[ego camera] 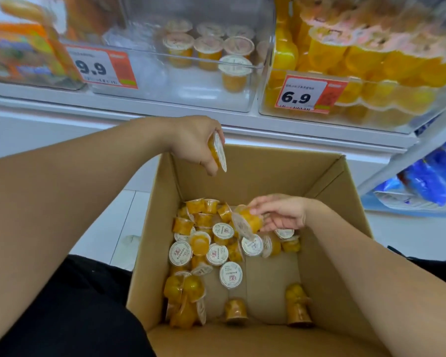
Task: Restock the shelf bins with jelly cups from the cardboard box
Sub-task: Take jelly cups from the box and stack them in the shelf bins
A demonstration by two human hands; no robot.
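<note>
**Holding a jelly cup in each hand over the box**

Gripping one jelly cup on its side, our left hand hangs above the far edge of the cardboard box. Our right hand pinches a second cup down inside it. Below both hands, loose cups lie heaped. Beyond our left hand, a clear bin holds a few cups.

A white shelf is loaded with clear bins: the middle bin with a few jelly cups, the right bin packed full. A cardboard box is set on the white tiled floor below
</note>
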